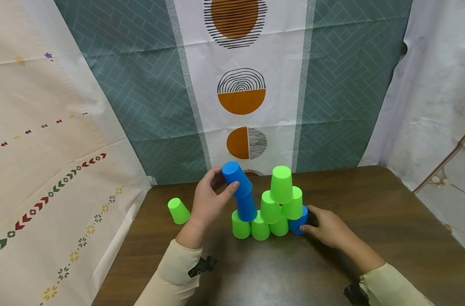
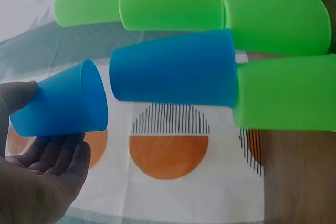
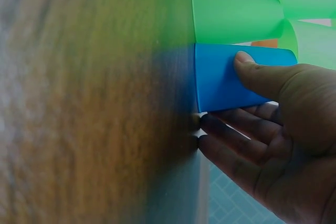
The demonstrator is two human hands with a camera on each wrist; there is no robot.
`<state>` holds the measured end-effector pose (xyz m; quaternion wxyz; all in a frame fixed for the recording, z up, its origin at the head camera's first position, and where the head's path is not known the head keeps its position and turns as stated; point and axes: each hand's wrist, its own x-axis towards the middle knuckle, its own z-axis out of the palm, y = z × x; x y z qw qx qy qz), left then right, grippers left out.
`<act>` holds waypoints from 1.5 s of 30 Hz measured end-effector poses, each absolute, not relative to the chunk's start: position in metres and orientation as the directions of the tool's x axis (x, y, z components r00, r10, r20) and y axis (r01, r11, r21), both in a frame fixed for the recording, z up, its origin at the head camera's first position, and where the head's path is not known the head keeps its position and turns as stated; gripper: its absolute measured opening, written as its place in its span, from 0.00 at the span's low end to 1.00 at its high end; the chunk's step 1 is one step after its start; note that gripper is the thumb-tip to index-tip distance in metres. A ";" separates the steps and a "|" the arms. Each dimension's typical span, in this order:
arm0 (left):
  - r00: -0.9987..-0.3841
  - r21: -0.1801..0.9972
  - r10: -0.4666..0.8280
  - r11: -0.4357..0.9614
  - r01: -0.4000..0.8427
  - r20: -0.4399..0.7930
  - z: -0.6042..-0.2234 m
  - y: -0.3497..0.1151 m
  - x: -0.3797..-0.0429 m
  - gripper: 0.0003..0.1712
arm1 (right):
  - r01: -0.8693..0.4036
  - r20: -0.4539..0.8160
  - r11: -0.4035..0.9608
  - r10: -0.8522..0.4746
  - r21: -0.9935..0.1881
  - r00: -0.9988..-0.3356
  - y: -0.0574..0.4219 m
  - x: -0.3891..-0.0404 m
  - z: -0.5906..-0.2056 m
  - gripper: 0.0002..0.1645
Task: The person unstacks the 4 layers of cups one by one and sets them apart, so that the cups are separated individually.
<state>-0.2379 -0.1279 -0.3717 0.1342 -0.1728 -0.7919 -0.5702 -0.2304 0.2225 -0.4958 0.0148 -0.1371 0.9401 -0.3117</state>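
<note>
My left hand (image 1: 211, 195) pinches a tilted blue cup (image 1: 235, 177) between thumb and fingers. Its open rim faces the upside-down blue cup (image 2: 173, 69) in the middle row, and the left wrist view shows a gap between them. That middle-row cup stands at the left, over two green cups, beside another green cup (image 1: 270, 207). One green cup (image 1: 281, 185) tops the stack on the right side. At the bottom row's right end, my right hand (image 1: 328, 227) holds a blue cup (image 3: 226, 80), thumb on one side and fingers on the other.
A single green cup (image 1: 179, 211) is on the brown table (image 1: 140, 263), left of my left forearm. Behind the table hangs a patterned cloth (image 1: 240, 106), with further cloths at both sides. The bottom row's green cup (image 1: 241, 225) marks the stack's left end.
</note>
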 end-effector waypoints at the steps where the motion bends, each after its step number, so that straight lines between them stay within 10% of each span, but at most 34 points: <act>1: -0.905 0.859 0.106 0.286 0.424 0.412 -0.373 -0.131 -0.238 0.29 | -0.249 0.059 0.768 -0.267 -0.590 -0.962 0.223 -0.230 -0.496 0.43; 45: -0.969 0.922 -0.140 0.361 0.142 0.204 -0.481 -0.219 -0.279 0.33 | -0.260 0.068 0.769 -0.273 -0.584 -0.960 0.222 -0.231 -0.494 0.43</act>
